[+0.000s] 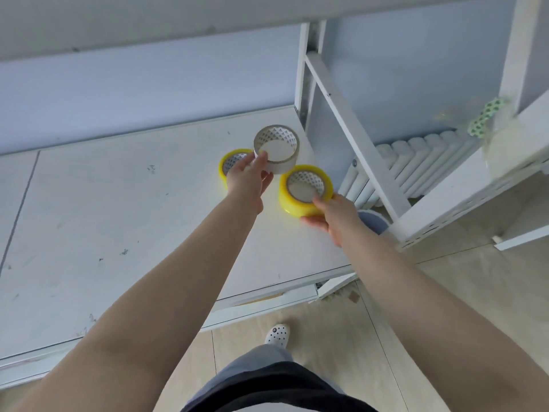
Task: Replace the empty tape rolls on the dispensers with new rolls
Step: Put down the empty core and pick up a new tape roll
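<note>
My left hand (251,178) pinches the near rim of an empty white cardboard tape core (285,162), tilted a little above the white table (118,218). My right hand (332,218) grips the near side of a full yellow tape roll (294,203) that rests on the table near its right edge. A second yellow tape roll (228,162) lies flat behind my left hand, partly hidden by it. No dispenser is visible.
A white metal shelf frame (356,138) stands just right of the table, with a white radiator (416,162) behind it. A blue round object (375,221) sits low by the table's right edge. My foot in a white clog (277,334) stands on the tiled floor.
</note>
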Motion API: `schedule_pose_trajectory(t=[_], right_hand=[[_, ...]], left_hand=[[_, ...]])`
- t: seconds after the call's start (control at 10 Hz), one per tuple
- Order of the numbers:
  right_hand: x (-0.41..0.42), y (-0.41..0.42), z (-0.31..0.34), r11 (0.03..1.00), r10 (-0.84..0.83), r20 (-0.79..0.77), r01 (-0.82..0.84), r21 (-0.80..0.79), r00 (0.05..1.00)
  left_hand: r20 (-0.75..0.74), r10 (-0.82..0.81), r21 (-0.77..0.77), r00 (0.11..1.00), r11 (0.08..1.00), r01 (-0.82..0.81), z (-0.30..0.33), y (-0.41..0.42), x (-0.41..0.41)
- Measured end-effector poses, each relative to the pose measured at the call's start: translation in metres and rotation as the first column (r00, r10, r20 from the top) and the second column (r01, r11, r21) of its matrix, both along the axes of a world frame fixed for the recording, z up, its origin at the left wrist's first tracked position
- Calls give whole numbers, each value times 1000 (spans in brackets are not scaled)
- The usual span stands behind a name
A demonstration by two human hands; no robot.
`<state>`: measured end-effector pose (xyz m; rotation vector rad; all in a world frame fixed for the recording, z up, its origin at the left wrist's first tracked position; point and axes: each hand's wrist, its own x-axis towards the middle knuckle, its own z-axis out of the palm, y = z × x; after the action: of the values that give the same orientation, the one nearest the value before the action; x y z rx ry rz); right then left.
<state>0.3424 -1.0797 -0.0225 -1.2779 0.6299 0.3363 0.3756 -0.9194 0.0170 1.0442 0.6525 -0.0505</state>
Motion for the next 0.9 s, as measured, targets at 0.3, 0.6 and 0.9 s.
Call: schedule_pose_trajectory(t=[0.3,0.6,0.9], right_hand=[[-82,-17,10,999,12,-29,-10,45,1000],[-106,-21,14,1000,15,-34,-14,23,999],[-107,-25,16,999,-2,-31,3,34,1000]], left_hand=[[-122,-177,330,977,921,208,-18,-54,42],[-356,-154,555,922,759,341,-50,-63,58],[-391,-248,662,886,593,458,-45,-59,37]])
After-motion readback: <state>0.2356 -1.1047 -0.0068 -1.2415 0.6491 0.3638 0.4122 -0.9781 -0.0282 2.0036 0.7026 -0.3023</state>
